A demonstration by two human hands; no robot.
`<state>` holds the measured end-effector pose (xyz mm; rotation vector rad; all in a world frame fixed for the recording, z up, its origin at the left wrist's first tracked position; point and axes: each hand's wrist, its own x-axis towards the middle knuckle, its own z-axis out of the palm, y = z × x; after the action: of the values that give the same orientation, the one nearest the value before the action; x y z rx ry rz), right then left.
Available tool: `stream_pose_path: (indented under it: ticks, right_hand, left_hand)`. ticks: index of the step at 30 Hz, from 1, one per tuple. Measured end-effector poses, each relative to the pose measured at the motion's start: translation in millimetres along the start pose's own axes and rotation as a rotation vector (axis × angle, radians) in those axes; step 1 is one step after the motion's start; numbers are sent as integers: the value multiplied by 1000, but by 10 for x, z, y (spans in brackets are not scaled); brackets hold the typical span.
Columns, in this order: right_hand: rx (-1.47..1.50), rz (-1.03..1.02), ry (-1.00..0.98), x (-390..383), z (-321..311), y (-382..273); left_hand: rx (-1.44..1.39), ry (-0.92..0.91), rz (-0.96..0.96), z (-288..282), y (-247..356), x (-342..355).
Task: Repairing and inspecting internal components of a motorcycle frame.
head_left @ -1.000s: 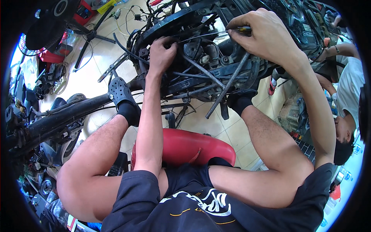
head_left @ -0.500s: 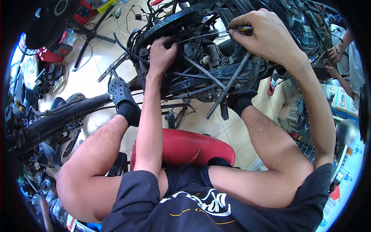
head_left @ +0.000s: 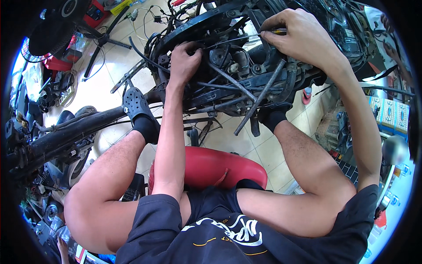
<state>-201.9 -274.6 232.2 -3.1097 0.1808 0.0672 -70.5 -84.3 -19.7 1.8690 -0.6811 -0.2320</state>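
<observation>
Head | tool: long, slender, metallic grey | handle: yellow-marked

Yellow and black on a slim handle, silver-grey rod, mostly black machine frame, glossy red seat, dark grey clog dotted with round holes, black sock, black T-shirt with white-and-yellow print, cream floor tiles gridded by darker lines.
</observation>
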Motion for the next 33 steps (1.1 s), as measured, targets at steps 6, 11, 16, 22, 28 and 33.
stream_pose_path:
  ticks: [6, 11, 16, 22, 28, 33]
  right_hand:
    - [58, 88, -33, -10, 1, -4]
    - [20, 48, -12, -10, 11, 3]
    - [5, 55, -15, 7, 16, 15]
    - [23, 53, -16, 16, 26, 38]
    - [45, 61, -26, 9, 18, 40]
    - [10, 52, -4, 0, 25, 43]
  left_hand:
    - [7, 12, 6, 2, -8, -4]
    - [-6, 8, 7, -3, 4, -5]
    - [-3, 6, 4, -8, 25, -1]
    - [-14, 9, 2, -16, 56, -11]
    - [1, 26, 10, -10, 44, -11]
    - [-14, 4, -3, -8, 29, -1]
